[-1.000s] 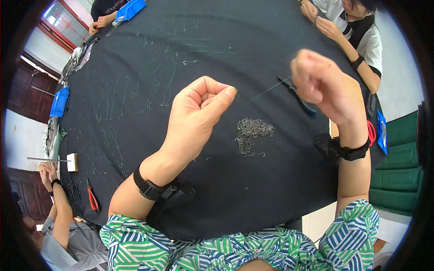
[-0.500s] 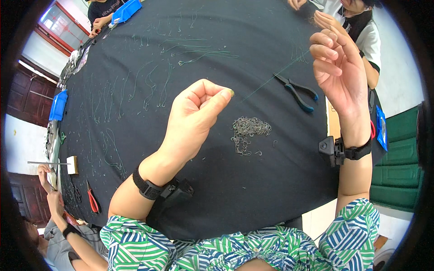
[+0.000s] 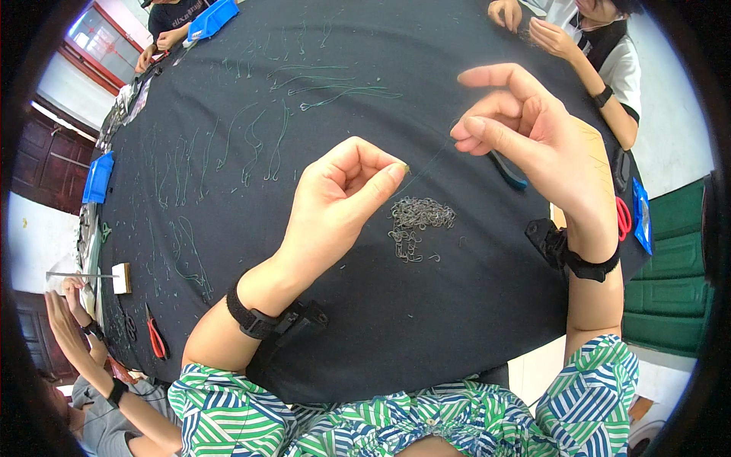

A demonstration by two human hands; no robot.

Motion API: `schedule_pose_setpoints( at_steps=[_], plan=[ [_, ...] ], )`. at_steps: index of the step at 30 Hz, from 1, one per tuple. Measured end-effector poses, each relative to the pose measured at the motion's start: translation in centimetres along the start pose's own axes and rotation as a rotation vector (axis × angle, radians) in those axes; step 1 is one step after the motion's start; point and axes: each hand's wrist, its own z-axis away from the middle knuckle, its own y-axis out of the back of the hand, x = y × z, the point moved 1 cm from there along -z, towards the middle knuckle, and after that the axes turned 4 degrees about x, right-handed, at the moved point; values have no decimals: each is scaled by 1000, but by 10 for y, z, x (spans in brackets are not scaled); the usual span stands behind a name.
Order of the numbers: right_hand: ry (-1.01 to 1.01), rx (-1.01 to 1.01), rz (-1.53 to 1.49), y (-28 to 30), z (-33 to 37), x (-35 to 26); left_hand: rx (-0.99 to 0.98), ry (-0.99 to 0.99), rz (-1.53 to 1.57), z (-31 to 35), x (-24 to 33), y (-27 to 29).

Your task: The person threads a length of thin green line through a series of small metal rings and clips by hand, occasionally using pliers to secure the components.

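Observation:
My left hand (image 3: 339, 194) is closed in a pinch over the middle of the black cloth. A small yellowish-green bit shows at its thumb and index tips, too small to make out. From there a thin green fishing line (image 3: 428, 165) slants up to my right hand (image 3: 544, 148). The right thumb presses against curled fingers on the line, while its index finger stretches out, slightly blurred. Just below the line lies a heap of small metal fish hooks (image 3: 420, 213). Dark-handled pliers (image 3: 512, 175) lie mostly hidden behind my right hand.
Lengths of green line with hooks (image 3: 280, 145) lie spread over the cloth's left and far parts. Red-handled pliers (image 3: 157, 339) and a blue tray (image 3: 97, 178) sit at the left edge, red-handled scissors (image 3: 624, 219) at the right. Other people work around the table.
My right hand has come left and turned, its thumb now pressed to its curled fingers. My left hand has shifted slightly right. A person at the left has raised a hand.

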Motion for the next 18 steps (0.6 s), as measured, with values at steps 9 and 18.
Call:
schedule_pose_setpoints(
  at_steps=[9, 18],
  plan=[
    [-28, -98, 268, -11, 4, -1, -73, 37, -9, 0, -2, -1],
    [166, -98, 326, -25, 6, 10, -98, 66, 49, 1, 0, -3]
  ],
)
